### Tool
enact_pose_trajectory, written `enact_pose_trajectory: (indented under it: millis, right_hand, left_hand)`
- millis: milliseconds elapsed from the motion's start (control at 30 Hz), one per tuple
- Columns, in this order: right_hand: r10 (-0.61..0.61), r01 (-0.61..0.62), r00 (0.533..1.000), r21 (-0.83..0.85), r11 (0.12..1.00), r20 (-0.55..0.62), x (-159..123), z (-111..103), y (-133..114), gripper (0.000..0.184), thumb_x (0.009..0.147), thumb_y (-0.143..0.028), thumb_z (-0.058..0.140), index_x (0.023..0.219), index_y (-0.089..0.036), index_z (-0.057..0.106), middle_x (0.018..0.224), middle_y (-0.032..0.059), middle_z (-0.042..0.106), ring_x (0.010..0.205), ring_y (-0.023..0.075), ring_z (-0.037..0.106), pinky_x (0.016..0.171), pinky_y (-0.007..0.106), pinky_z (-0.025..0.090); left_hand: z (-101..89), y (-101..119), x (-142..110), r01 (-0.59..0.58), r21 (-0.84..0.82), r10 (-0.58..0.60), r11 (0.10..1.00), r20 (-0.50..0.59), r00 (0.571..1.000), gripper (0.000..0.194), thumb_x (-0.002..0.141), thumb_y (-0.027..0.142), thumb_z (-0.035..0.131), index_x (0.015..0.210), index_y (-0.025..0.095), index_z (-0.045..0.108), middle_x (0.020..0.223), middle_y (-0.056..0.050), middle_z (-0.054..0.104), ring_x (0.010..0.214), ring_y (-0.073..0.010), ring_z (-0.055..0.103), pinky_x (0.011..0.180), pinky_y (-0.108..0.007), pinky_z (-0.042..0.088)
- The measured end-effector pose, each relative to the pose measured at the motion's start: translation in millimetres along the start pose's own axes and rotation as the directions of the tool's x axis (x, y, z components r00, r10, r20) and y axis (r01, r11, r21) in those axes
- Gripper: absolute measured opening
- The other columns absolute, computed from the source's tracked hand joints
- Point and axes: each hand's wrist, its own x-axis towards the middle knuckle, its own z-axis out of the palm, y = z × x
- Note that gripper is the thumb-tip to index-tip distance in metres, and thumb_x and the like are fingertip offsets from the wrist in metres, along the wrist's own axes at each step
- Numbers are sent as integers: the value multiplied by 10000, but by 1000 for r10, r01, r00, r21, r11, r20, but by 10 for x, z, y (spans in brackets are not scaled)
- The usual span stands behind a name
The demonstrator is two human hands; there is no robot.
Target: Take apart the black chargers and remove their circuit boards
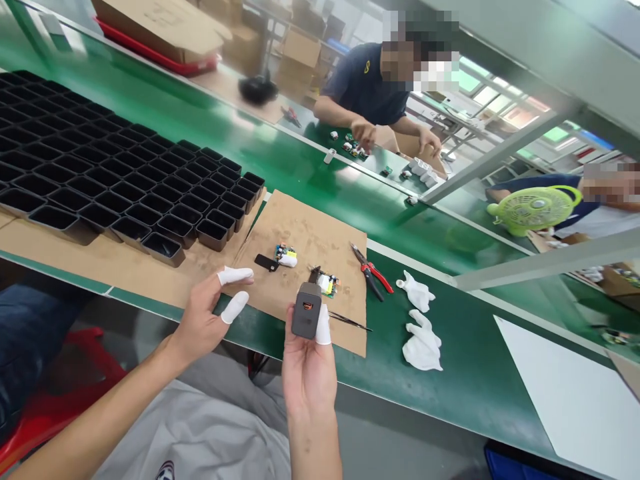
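Observation:
My right hand (309,363) holds a small grey charger housing (306,311) upright, its port facing me, with a white finger cot on the thumb. My left hand (210,317) hovers open just left of it, two fingertips in white cots, holding nothing. Beyond both hands a brown cardboard sheet (300,227) carries a small circuit board with a white part (286,256), a flat black piece (266,262) and a second circuit board (327,283). Thin tweezers (350,321) lie at the sheet's near edge.
Red-handled cutters (371,270) and white gloves (420,320) lie on the green belt (450,373) to the right. A black compartment tray (120,180) fills the left. A white sheet (565,393) sits far right. Across the belt, two people work; a green fan (535,210) stands there.

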Motion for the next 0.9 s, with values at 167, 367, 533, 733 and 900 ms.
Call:
enact_pose_trajectory:
  millis: [167, 367, 533, 733, 900]
  right_hand:
    - [109, -106, 994, 111, 988, -24, -58, 69, 0, 407, 835, -570, 1020, 1139, -330, 893, 1287, 0, 896, 1186, 223, 847, 1035, 382, 744]
    - [-127, 126, 992, -101, 987, -5, -24, 63, -15, 369, 907, -579, 956, 1125, -313, 823, 1217, 15, 872, 1145, 212, 825, 992, 366, 708]
    - [-253, 256, 967, -177, 950, 38, 59, 67, 73, 449, 770, -413, 1074, 1079, -272, 780, 1153, 31, 843, 1105, 211, 813, 1080, 387, 657]
    - [-192, 319, 926, -400, 859, 325, 464, 110, -297, 418, 828, -430, 1003, 1169, -258, 834, 1160, 60, 853, 1056, 224, 812, 1021, 398, 677]
    - [-108, 324, 885, -432, 842, 453, 999, 246, -853, 359, 674, -364, 1102, 928, -230, 885, 894, 7, 832, 792, 195, 765, 781, 343, 670]
  left_hand:
    - [-30, 40, 38, -50, 92, 46, 995, 51, 998, 281, 1131, 283, 697, 1405, 238, 741, 1243, -96, 841, 1165, -249, 805, 1073, -420, 630]
    - [21, 166, -11, -203, 165, 185, 965, 120, 975, 567, 1004, 322, 865, 1521, 248, 646, 1378, -135, 785, 1258, -303, 775, 1130, -492, 648]
    - [199, 214, 3, -228, 226, 171, 947, 247, 954, 762, 945, 174, 839, 1640, 269, 540, 1499, -165, 697, 1394, -345, 742, 1139, -483, 681]
    - [392, 235, 472, -192, 398, 5, 897, 424, 905, 548, 834, 67, 712, 1358, 217, 654, 1313, -134, 753, 1220, -365, 792, 1011, -503, 683]
    - [629, 208, 1017, -234, 358, 20, 904, 510, 860, 379, 848, 143, 747, 1200, 223, 633, 1144, -95, 763, 1063, -329, 784, 916, -470, 653]
